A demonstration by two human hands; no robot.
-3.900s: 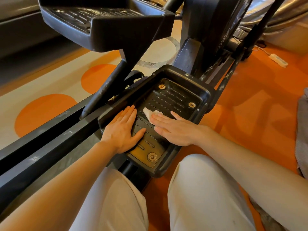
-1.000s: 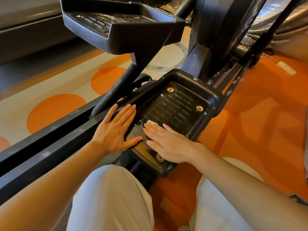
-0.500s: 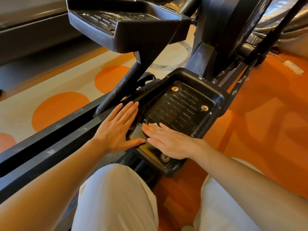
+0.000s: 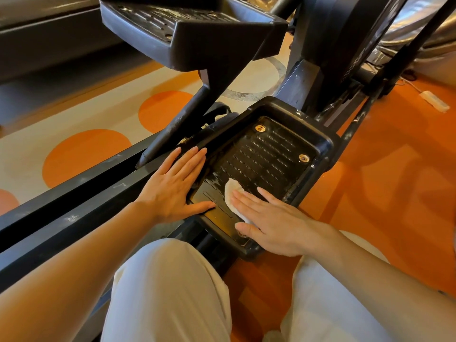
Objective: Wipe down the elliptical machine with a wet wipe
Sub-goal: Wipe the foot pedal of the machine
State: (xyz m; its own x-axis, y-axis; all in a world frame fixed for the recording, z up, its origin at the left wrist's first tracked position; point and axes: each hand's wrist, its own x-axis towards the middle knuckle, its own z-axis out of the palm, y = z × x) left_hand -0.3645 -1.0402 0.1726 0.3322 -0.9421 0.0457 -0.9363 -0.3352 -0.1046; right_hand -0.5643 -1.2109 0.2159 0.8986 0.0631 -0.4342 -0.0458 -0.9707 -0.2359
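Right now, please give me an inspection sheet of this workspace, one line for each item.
Surface: ribbed black plastic foot pedal, low, with wet streaks near the wipe.
Job's things: white wet wipe lies flat on the pedal.
Clutter: nothing seen.
Grippers: left hand rests flat on the pedal's left rim; right hand presses the wipe with straight fingers.
Cables: thin cable and white power strip on the floor, far right.
Surroundings: orange floor; second raised black pedal.
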